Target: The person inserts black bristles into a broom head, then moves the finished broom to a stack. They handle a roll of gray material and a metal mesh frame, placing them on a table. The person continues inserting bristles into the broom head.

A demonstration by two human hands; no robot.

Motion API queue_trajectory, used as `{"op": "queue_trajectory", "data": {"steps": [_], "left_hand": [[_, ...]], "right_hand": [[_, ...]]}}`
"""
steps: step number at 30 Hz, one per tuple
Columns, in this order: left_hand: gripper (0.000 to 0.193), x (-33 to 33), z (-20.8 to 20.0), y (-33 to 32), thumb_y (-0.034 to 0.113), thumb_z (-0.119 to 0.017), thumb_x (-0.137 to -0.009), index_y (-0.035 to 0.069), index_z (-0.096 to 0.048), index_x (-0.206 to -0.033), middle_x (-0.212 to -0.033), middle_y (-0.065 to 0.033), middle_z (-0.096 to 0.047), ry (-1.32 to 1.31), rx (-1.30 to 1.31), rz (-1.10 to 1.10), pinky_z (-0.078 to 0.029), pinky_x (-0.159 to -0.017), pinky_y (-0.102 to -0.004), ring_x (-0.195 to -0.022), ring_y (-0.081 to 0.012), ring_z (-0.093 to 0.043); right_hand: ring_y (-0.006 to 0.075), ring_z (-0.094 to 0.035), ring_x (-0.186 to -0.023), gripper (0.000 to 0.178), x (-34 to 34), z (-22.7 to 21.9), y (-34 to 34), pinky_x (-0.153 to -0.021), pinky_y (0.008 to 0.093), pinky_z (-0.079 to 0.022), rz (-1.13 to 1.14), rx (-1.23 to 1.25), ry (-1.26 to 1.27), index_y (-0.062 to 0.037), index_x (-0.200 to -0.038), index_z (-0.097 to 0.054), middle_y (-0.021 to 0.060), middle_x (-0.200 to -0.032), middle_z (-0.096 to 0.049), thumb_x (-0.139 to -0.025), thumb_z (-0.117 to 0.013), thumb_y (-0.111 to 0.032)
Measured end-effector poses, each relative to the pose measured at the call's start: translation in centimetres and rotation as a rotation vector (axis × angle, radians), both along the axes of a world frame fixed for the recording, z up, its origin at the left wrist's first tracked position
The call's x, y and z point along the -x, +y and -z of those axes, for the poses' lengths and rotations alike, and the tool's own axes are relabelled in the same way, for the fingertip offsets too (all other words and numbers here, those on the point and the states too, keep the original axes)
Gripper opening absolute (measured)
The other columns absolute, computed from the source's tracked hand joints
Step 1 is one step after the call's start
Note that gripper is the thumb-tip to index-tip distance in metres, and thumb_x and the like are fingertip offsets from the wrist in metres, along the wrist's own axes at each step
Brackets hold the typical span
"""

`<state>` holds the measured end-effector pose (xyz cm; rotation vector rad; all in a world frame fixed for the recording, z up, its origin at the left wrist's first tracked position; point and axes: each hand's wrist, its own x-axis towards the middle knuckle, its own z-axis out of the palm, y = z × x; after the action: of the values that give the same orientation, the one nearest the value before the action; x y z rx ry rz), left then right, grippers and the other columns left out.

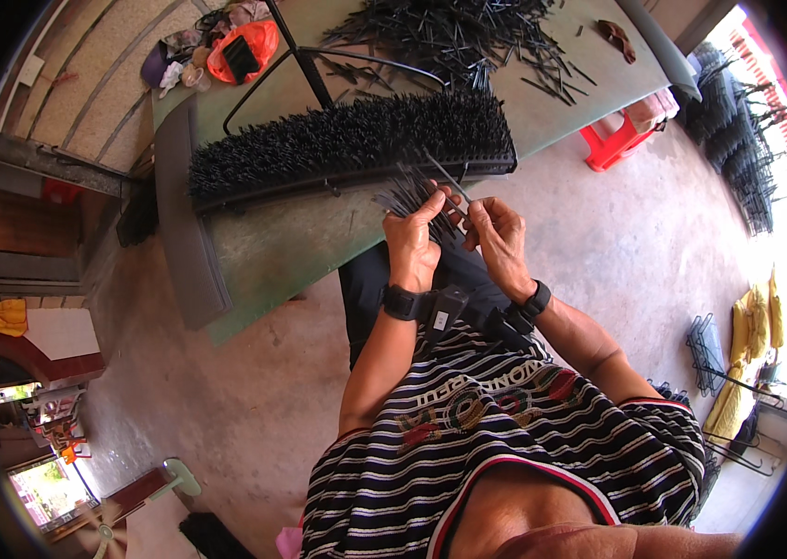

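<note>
My left hand (415,244) is closed around a loose bundle of thin dark strips (400,197), which fan out past the thumb. My right hand (503,244) pinches the lower end of a single grey-black strip (447,174) beside that bundle. Both hands are just off the near edge of the green-topped table (286,253). Right beyond them, a long dark rack (356,140) lies on the table, densely packed with upright black pieces. The strips' ends and some fingers overlap, so their exact contact is hard to see.
A heap of loose black strips (454,37) covers the far table. A thin black metal stand (308,74) rises behind the rack. An orange plastic bag (243,51) lies far left. A red stool (615,142) stands by the right edge; dark stacked racks (729,130) are farther right.
</note>
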<state>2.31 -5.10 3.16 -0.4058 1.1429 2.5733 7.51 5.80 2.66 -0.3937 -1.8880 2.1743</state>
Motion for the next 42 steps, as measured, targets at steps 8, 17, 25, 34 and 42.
{"op": "queue_trajectory", "data": {"steps": [8, 17, 25, 34, 42], "left_hand": [[0.021, 0.3, -0.5, -1.6, 0.000, -0.059, -0.079, 0.000, -0.056, -0.100, -0.081, -0.0093, -0.060, -0.059, -0.046, 0.202, -0.054, -0.063, -0.0394, -0.075, -0.0258, -0.063], [0.031, -0.2, -0.1, -1.2, 0.005, -0.062, -0.079, 0.002, -0.054, -0.109, -0.096, -0.0169, -0.062, -0.028, -0.139, 0.610, -0.053, -0.068, -0.0379, -0.084, -0.0296, -0.063], [0.035, -0.4, -1.0, -1.6, 0.000, -0.064, -0.075, 0.001, -0.056, -0.108, -0.088, -0.0116, -0.064, 0.004, -0.032, 0.649, -0.052, -0.061, -0.0313, -0.069, -0.0218, -0.063], [0.026, -0.2, -0.7, -1.2, -0.002, -0.059, -0.078, -0.001, -0.054, -0.103, -0.087, -0.0124, -0.063, 0.035, 0.002, 0.697, -0.052, -0.058, -0.0306, -0.068, -0.0220, -0.063], [0.035, 0.1, 0.0, -0.9, 0.001, -0.059, -0.078, 0.002, -0.052, -0.112, -0.089, -0.0107, -0.063, 0.013, 0.008, 0.746, -0.053, -0.062, -0.0319, -0.073, -0.0223, -0.063]], "right_hand": [[0.0074, -0.052, -0.048, 0.012, 2.4, -4.7, 9.0, -0.046, 0.0218, -0.041, -0.426, -0.615, -0.016, 0.0013, -0.078, -0.058, 0.0030, -0.059, -0.055, -0.080, -0.058, -0.010], [0.0212, -0.058, -0.055, 0.018, 5.0, -7.5, 9.0, -0.050, 0.0312, -0.044, -0.900, -0.959, 0.123, 0.0007, -0.075, -0.057, 0.0118, -0.062, -0.058, -0.079, -0.060, -0.016], [0.0184, -0.057, -0.057, 0.018, 6.6, -6.1, 8.5, -0.053, 0.0303, -0.044, -0.631, -0.799, 0.069, 0.0019, -0.079, -0.059, 0.0103, -0.064, -0.060, -0.078, -0.063, -0.016], [0.0183, -0.061, -0.074, 0.028, 7.1, -6.2, 6.5, -0.068, 0.0307, -0.047, -0.713, -0.737, -0.129, 0.0006, -0.088, -0.065, 0.0126, -0.075, -0.064, -0.081, -0.058, -0.026], [0.0142, -0.060, -0.074, 0.019, 8.2, -4.1, 7.4, -0.071, 0.0289, -0.046, -0.736, -0.734, 0.065, 0.0011, -0.083, -0.065, 0.0099, -0.076, -0.064, -0.075, -0.062, -0.016]]}}
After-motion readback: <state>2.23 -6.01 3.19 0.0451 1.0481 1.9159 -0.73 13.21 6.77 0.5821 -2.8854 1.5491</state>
